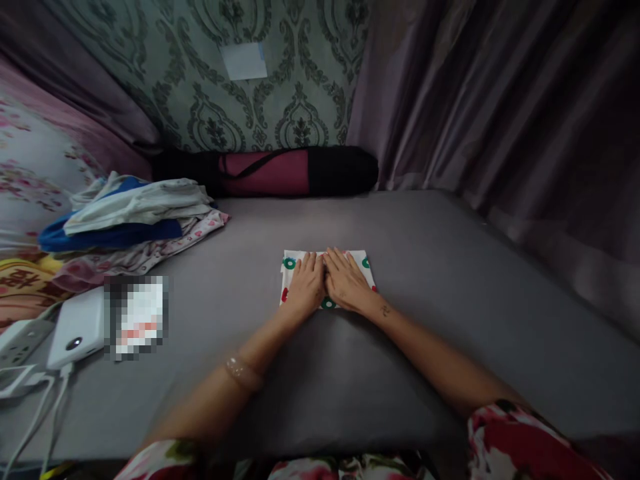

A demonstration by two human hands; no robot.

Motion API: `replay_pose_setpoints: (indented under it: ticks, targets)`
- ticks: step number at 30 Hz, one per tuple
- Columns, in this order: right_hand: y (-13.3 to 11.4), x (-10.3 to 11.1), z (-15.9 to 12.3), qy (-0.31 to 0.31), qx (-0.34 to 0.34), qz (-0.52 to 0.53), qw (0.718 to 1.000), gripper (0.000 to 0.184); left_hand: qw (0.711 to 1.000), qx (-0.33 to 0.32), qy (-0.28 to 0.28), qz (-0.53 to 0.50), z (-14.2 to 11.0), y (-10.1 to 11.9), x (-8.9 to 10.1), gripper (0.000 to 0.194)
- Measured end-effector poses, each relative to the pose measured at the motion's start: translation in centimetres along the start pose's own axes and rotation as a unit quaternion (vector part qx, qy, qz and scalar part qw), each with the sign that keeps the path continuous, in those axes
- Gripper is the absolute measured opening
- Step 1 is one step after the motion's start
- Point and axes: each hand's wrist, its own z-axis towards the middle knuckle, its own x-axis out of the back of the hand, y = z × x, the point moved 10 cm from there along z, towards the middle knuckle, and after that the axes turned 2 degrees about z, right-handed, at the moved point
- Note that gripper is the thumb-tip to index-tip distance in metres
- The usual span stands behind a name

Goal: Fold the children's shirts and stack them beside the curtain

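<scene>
A folded white cloth (329, 303) with green rings and red marks lies flat on the grey bed sheet in front of me. My left hand (307, 283) rests palm down on its left half, fingers stretched out and pointing away from me. Beside it, my right hand (345, 280) presses flat on the middle and right of the cloth, fingers extended. The two hands touch or nearly touch at the thumbs. Parts of the cloth's pattern are hidden beneath them.
A heap of clothes (135, 213) sits at the left, near a white power bank (80, 327) with cables and a power strip (23, 343). A long black and maroon bag (270, 173) lies along the patterned wall. Curtains (480, 100) hang at the right.
</scene>
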Motion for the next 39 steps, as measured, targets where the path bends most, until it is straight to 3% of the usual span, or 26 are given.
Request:
replay_pose_setpoints:
  ticks: [8, 14, 19, 26, 29, 32, 39]
  targets:
    - [1.4, -2.7, 0.4, -0.027, -0.032, 0.011, 0.999, 0.055, 0.998, 0.05, -0.006, 0.042, 0.3, -2.8, -2.6, 0.055]
    - [1.6, -2.7, 0.6, -0.05, -0.027, 0.02, 0.998, 0.056, 0.996, 0.051, -0.054, 0.051, 0.6, -2.6, -2.3, 0.053]
    - [3.3, -2.1, 0.5, -0.006, -0.059, 0.009, 0.998, 0.057, 0.993, 0.079, -0.018, 0.086, 0.6, -3.7, -1.2, 0.059]
    - [3.9, -3.1, 0.4, -0.017, -0.075, 0.017, 0.997, 0.06, 0.992, 0.079, -0.02, 0.094, 0.3, -4.3, -2.5, 0.061]
    - [4.1, -2.8, 0.4, -0.041, -0.068, 0.035, 0.996, 0.061, 0.992, 0.076, -0.023, 0.093, 0.2, -4.5, -2.1, 0.063]
    - [5.5, -1.8, -0.1, -0.021, -0.083, 0.024, 0.996, 0.063, 0.99, 0.094, -0.004, 0.1, -0.2, -5.3, -1.2, 0.069]
    - [7.9, -2.8, -1.2, -0.023, -0.121, 0.001, 0.992, 0.063, 0.989, 0.121, -0.057, 0.07, -0.9, -6.9, -2.2, 0.072]
